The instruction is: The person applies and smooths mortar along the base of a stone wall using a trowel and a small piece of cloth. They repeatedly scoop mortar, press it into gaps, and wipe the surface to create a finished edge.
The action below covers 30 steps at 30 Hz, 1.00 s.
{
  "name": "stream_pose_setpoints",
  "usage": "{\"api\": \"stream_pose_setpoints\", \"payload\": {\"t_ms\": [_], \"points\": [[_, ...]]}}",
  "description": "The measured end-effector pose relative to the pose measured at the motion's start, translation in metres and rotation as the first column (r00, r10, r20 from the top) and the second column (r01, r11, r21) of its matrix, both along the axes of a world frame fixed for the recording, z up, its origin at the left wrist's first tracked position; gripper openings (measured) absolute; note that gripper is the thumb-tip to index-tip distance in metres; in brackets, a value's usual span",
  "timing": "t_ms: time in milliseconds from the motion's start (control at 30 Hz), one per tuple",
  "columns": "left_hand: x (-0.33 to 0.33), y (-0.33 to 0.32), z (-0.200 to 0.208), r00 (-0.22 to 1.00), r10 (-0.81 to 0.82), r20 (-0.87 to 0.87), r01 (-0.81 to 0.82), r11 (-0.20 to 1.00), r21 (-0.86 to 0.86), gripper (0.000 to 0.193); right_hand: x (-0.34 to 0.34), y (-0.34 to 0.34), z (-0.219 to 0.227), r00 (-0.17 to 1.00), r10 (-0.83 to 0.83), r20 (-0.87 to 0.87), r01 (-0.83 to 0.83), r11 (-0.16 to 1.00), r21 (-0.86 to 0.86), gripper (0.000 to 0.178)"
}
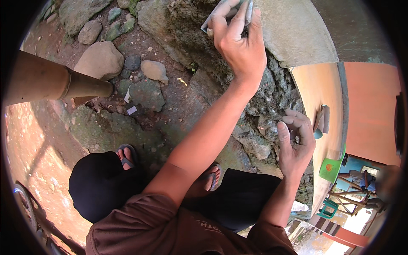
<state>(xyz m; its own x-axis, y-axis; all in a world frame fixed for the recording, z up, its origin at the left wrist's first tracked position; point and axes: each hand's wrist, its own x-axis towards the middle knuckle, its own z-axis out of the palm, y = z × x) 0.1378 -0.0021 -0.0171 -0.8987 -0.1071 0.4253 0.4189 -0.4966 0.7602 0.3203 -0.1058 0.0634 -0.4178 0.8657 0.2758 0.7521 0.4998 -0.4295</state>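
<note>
Grey rock [272, 104], two dusty hands, one flat piece [249, 15] pinched

Rock was rough and uneven, running through the middle. Tan board [318, 85] lay right of it; bamboo pole [59, 83] came in left of it, with loose stones [98, 59] between pole and rock. Left hand [243, 53] was over the rock's far end, fingers and thumb closed on the flat piece. Right hand [296, 156] was over the rock's right edge, fingers bent, gap to thumb; couldn't tell if it gripped anything small. Curled brown sheets [326, 119] sat just beyond it, right of the rock. Flat piece: greyish, at the rock's far end, partly hidden by fingers. Risks: dusty fingertips could have let it slip onto the rock if the pinch loosened; a rightward swing could have knocked the sheets.
</note>
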Motion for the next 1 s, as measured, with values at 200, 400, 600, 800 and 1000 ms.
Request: {"api": "stream_pose_setpoints", "payload": {"t_ms": [200, 400, 600, 800, 1000], "points": [[0.041, -0.005, -0.019, 0.99, -0.079, -0.116, 0.067, 0.993, -0.099, 0.03, 0.0, 0.003, -0.006, 1.0, 0.022, 0.0, -0.022, 1.0, -0.023, 0.017], [0.015, 0.007, 0.001, 0.994, -0.076, -0.078, 0.078, 0.997, 0.015, 0.037, -0.005, -0.002, -0.002, 0.998, 0.052, 0.023, -0.052, 0.999, -0.006, 0.017], [0.043, -0.001, -0.004, 0.983, -0.132, -0.132, 0.132, 0.991, -0.005, 0.037, -0.005, 0.006, -0.009, 0.999, 0.048, 0.011, -0.048, 0.999, -0.021, 0.016], [0.018, 0.002, 0.012, 0.996, -0.071, -0.047, 0.068, 0.996, -0.057, 0.035, -0.001, -0.005, -0.002, 0.999, 0.037, 0.039, -0.037, 0.999, -0.013, 0.015], [0.038, 0.005, -0.001, 0.992, -0.069, -0.108, 0.066, 0.997, -0.035, 0.037, 0.002, 0.003, -0.01, 0.999, 0.033, 0.035, -0.032, 0.999, -0.027, 0.015]]}}
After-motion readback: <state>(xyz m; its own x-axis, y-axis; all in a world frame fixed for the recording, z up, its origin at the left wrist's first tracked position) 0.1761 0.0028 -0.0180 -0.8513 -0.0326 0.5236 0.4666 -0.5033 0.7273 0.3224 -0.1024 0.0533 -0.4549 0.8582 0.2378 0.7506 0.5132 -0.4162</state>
